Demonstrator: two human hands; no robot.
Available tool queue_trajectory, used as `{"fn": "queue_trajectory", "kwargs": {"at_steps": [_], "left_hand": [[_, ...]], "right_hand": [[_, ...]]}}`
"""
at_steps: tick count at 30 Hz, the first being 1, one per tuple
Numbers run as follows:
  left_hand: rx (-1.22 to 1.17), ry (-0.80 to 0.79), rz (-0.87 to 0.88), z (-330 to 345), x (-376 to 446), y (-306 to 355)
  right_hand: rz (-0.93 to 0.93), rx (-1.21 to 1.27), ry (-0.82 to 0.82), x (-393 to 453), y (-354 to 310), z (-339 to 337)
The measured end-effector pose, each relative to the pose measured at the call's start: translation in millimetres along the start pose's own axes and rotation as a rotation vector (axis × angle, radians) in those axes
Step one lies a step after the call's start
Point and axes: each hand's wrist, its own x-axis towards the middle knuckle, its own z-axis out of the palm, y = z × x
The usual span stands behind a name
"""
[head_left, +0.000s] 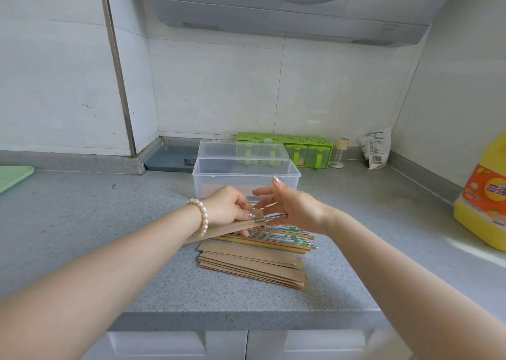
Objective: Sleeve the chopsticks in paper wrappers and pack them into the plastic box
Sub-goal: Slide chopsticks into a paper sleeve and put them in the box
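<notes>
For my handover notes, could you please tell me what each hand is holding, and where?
The left hand pinches a brown paper wrapper at its open end; the right hand holds metal chopsticks by their protruding ends.

Hands sleeving chopsticks — wrapper, box

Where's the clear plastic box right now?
The plastic box sits open at the counter's centre, just behind both hands, in front of the green spice rack.
</notes>
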Motion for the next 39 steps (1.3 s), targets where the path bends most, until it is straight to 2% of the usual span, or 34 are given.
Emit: {"fn": "queue_trajectory", "kwargs": {"at_steps": [3, 4, 6, 8, 9, 11, 13, 19, 25, 31, 34, 39], "left_hand": [[-0.011, 0.001, 0.0, 0, 2, -1], [-0.026, 0.005, -0.001, -1, 3, -2], [-0.029, 0.015, 0.003, -3, 3, -5], [-0.006, 0.019, -0.002, -6, 3, -8], [0.0, 0.017, -0.012, -7, 3, -11], [0.009, 0.015, -0.038, -10, 5, -16], [0.025, 0.019, -0.061, -13, 7, -21], [0.003, -0.008, -0.117, -13, 11, -30], [-0.038, -0.037, -0.125, -15, 10, -30], [-0.026, -0.056, -0.113, -14, 7, -29], [-0.043, -0.067, -0.111, -14, 5, -27], [-0.089, -0.095, -0.102, -17, 3, -25]], "right_hand": [[-0.012, 0.023, -0.011, 3, 2, 1], [-0.024, 0.059, 0.024, 4, 2, -1], [-0.06, 0.051, 0.201, 5, 3, -11], [-0.093, -0.206, 0.415, 7, 9, -26], [-0.077, -0.392, 0.459, 8, 15, -34], [0.025, -0.69, 0.414, 9, 29, -41], [0.11, -0.829, 0.345, 11, 44, -41], [0.111, -0.876, 0.387, 17, 52, -40], [0.097, -0.768, 0.418, 15, 52, -45], [-0.007, -0.763, 0.477, 13, 59, -46], [-0.057, -0.501, 0.525, 2, 46, -54], [-0.155, 0.173, 0.497, -23, 18, -77]]}}
